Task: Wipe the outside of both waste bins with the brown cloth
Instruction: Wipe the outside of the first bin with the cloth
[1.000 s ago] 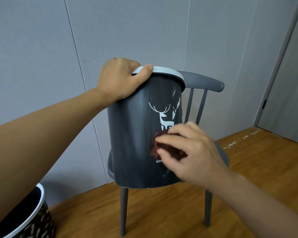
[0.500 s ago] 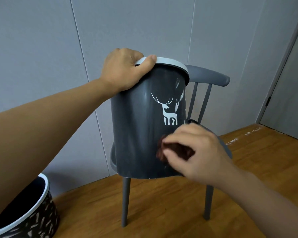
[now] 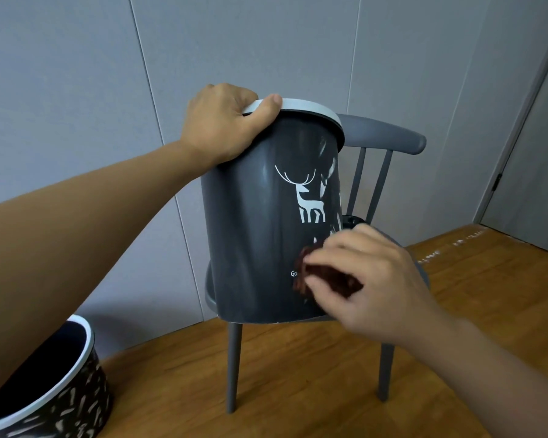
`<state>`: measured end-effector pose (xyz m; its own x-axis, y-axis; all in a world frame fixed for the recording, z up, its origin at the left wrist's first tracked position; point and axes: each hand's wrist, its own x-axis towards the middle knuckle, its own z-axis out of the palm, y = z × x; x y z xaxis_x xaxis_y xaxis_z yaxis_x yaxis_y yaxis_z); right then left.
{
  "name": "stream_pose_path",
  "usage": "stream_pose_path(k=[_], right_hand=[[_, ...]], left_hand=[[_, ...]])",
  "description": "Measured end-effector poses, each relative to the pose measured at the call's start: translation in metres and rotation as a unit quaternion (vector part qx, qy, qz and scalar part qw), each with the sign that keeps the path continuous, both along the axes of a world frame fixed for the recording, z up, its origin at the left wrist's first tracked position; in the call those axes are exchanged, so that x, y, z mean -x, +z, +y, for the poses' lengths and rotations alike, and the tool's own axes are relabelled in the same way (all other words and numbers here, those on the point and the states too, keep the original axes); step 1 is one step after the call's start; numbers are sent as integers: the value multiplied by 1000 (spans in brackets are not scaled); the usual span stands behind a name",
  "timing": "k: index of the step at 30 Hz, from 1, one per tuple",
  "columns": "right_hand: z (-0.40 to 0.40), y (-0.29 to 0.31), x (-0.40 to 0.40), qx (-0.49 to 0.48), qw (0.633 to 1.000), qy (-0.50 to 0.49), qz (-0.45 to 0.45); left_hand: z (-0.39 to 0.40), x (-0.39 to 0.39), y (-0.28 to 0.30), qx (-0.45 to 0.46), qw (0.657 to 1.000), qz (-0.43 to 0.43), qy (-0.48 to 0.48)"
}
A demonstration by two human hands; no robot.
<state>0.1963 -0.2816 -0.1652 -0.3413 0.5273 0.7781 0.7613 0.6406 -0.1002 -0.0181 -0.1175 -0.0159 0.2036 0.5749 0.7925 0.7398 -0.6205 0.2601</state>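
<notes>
Cloth slides lower on deer bin; right hand pinches it, left hand clamps rim. Patterned bin looks unwiped yet.

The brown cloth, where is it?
The brown cloth is in the right hand, pressed low on the deer bin, under the white deer.

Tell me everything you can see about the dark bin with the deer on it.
The deer bin is a dark grey, smooth, plastic-looking tub with a pale rim, a white deer print and small white lettering, partly hidden. It is tilted in front of a grey chair. The left hand grips its rim; the right hand presses a brown cloth against its lower side.
</notes>
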Motion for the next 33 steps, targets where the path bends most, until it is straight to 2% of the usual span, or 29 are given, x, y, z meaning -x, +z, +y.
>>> stream_pose_path(k=[2,4,6,9,11,13,17,19,22,26,28,30,33], right_hand=[[9,5,4,-8,995,-39,91],[16,9,7,-7,989,-68,134],[15,6,10,-17,992,-63,107],[-1,-8,10,-12,1000,26,-2],[-8,-14,9,-8,998,53,-42],[-3,-12,8,-22,999,33,-16],[17,3,10,-24,987,-60,145],[23,6,13,-9,980,-84,180],[18,1,14,-23,987,-75,138],[1,-15,5,-26,999,39,19],[-1,-17,1,-20,999,39,-3],[4,-14,1,-17,999,18,27],[17,-2,6,-14,992,-35,123]], left_hand=[[-1,1,-1,-2,1000,2,5],[-2,1,0,-5,1000,2,9],[-1,1,0,-1,1000,0,4],[0,2,-1,8,1000,-8,0],[1,3,-1,6,1000,-11,1],[0,3,-2,0,1000,-10,2],[-1,4,-2,-5,1000,-4,5],[-1,5,-1,-4,1000,-3,10],[2,4,-1,6,1000,-5,11],[5,4,0,15,1000,-9,17],[5,4,-1,12,1000,-9,19],[4,5,-1,7,1000,-8,22],[2,8,-4,1,1000,-16,10]])
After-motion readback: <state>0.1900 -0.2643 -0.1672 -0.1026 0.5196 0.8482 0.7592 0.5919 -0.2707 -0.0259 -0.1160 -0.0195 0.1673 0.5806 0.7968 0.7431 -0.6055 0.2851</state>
